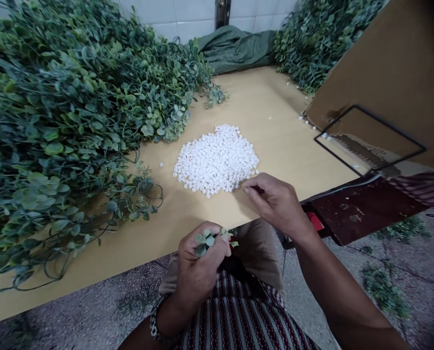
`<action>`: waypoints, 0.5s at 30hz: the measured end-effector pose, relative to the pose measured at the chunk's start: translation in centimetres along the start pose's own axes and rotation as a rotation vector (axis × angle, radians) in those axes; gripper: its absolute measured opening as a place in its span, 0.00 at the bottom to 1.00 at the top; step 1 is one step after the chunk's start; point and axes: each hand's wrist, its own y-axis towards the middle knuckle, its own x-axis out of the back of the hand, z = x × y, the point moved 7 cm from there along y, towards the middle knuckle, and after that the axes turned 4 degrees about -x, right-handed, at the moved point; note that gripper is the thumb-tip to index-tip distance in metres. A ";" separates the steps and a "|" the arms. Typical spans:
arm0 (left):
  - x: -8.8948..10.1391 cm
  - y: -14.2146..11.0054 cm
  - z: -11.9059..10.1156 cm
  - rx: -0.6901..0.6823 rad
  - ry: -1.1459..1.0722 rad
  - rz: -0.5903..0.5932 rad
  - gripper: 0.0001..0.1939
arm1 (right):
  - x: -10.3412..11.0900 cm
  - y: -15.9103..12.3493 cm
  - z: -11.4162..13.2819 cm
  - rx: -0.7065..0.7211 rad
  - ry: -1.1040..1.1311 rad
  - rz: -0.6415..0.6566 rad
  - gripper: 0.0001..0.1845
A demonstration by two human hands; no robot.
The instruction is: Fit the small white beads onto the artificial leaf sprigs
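My left hand [198, 267], a watch on its wrist, is closed around a small artificial leaf sprig [204, 240] just off the table's front edge. Green leaves poke out between the thumb and fingers; the rest of the stem is hidden. A heap of small white plastic bead-like pieces [217, 158] lies on the table. At the near right edge of that heap, my right hand [277, 204] has its thumb and forefinger pinched together. Whatever may be between those fingertips is too small to make out.
A large mass of artificial greenery [93, 92] covers the table's left side, with another bunch [319, 41] at the back right. A cardboard sheet [388, 82] leans at right near a thin black wire frame [388, 125]. A dark red board [370, 206] sits lower.
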 end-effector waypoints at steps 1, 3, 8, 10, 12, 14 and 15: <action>0.0 0.2 -0.4 0.001 -0.028 -0.016 0.10 | -0.5 0.5 -0.4 0.032 -0.082 0.022 0.07; -0.1 0.5 -1.0 0.000 -0.068 -0.043 0.08 | -1.5 1.1 -0.8 0.088 -0.222 0.061 0.09; -0.3 1.4 -1.4 0.018 -0.042 -0.007 0.08 | -2.3 1.3 -0.8 0.122 -0.346 0.048 0.11; -0.2 1.7 -1.2 0.027 -0.041 -0.025 0.07 | -2.3 1.3 -0.8 0.118 -0.374 0.040 0.11; -0.3 2.0 -1.2 0.036 -0.059 -0.055 0.05 | -2.1 1.2 -0.9 0.108 -0.369 0.011 0.11; -0.5 2.2 -1.2 0.038 -0.077 -0.067 0.05 | -1.5 1.0 -0.9 0.064 -0.259 -0.028 0.09; -0.7 2.3 -1.3 0.039 -0.080 -0.065 0.05 | -1.0 0.8 -1.0 0.024 -0.169 -0.049 0.08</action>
